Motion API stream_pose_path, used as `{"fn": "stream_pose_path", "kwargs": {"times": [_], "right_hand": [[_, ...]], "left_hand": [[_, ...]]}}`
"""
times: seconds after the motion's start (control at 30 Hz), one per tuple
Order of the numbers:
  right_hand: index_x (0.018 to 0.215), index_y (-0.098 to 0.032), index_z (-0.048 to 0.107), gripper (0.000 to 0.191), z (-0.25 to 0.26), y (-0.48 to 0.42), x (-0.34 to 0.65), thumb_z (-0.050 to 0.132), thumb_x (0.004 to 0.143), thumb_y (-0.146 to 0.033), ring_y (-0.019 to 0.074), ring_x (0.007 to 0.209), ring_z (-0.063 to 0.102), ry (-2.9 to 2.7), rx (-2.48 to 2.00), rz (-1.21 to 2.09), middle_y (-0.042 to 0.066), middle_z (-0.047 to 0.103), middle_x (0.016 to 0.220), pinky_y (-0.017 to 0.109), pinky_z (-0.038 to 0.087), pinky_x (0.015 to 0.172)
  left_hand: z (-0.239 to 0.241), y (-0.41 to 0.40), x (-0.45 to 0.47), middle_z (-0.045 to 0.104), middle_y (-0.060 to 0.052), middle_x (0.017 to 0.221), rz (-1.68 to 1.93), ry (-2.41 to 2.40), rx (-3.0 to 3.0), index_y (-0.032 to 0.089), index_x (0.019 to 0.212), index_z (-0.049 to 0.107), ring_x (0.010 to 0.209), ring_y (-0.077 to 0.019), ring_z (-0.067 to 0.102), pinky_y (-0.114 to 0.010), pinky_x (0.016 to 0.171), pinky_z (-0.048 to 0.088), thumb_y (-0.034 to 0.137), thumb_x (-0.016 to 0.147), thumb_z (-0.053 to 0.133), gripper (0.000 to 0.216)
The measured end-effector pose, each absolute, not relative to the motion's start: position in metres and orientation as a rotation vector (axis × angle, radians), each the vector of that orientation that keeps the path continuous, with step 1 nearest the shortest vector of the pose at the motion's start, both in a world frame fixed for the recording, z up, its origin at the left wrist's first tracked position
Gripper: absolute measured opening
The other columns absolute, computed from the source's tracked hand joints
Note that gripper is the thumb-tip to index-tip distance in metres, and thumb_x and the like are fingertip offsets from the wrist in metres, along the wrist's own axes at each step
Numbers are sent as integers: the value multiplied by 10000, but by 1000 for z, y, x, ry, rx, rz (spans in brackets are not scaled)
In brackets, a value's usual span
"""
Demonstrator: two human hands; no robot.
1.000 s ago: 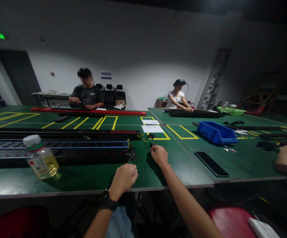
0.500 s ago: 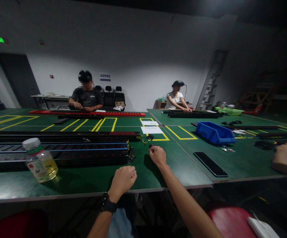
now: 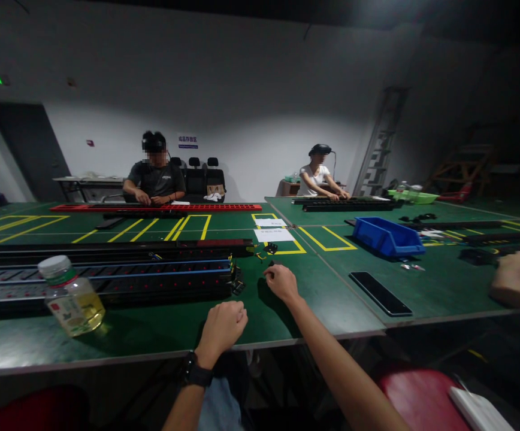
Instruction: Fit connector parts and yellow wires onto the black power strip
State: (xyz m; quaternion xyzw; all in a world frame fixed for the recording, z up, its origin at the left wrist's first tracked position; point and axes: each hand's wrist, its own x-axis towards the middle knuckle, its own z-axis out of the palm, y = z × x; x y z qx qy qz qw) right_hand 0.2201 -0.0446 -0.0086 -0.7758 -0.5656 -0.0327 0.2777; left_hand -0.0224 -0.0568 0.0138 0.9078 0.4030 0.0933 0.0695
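Note:
My left hand (image 3: pixel 223 326) rests as a closed fist near the front edge of the green table (image 3: pixel 287 311), a black watch on its wrist. My right hand (image 3: pixel 281 281) lies farther out on the table with its fingers curled shut; what they hold, if anything, is hidden. Just beyond it are small black parts (image 3: pixel 271 248). A long black rail assembly (image 3: pixel 107 278) with red and blue detail stretches to the left, its end close to my right hand.
A bottle of yellow drink (image 3: pixel 69 297) stands at the left. A black phone (image 3: pixel 380 293), a blue bin (image 3: pixel 388 237) and white papers (image 3: pixel 272 234) lie to the right and ahead. Two people sit across the tables; another person's hand (image 3: pixel 511 278) rests at the right edge.
My right hand has drawn slightly back toward me. My left fist has stayed put. The view has shifted a little.

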Motion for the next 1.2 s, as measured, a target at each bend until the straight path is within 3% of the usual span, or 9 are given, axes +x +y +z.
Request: {"fn": "stream_pose_path", "kwargs": {"times": [0.2, 0.53, 1.2], "right_hand": [[1096, -263, 846, 311, -9, -44, 221, 568, 977, -192, 205, 1102, 723, -1497, -2089, -40, 43, 810, 1182, 257, 512, 949], [1270, -260, 771, 527, -17, -39, 226, 517, 884, -4, 161, 1127, 724, -1598, -1874, 78, 5, 811, 1182, 231, 509, 984], [1081, -246, 830, 379, -14, -42, 222, 485, 995, -113, 190, 1153, 655, -1618, -2106, -13, 61, 727, 1181, 243, 476, 939]], "left_hand": [[12, -56, -23, 752, -48, 893, 288, 1204, 2740, 220, 823, 626, 862, -200, 722, -304, 690, 366, 268, 1055, 502, 268], [13, -56, -22, 753, -46, 887, 284, 1219, 2737, 224, 813, 633, 863, -202, 719, -301, 686, 364, 272, 1047, 509, 269], [13, -55, -22, 747, -44, 884, 292, 1211, 2735, 227, 820, 637, 849, -205, 714, -301, 689, 365, 266, 1053, 499, 274]]}}
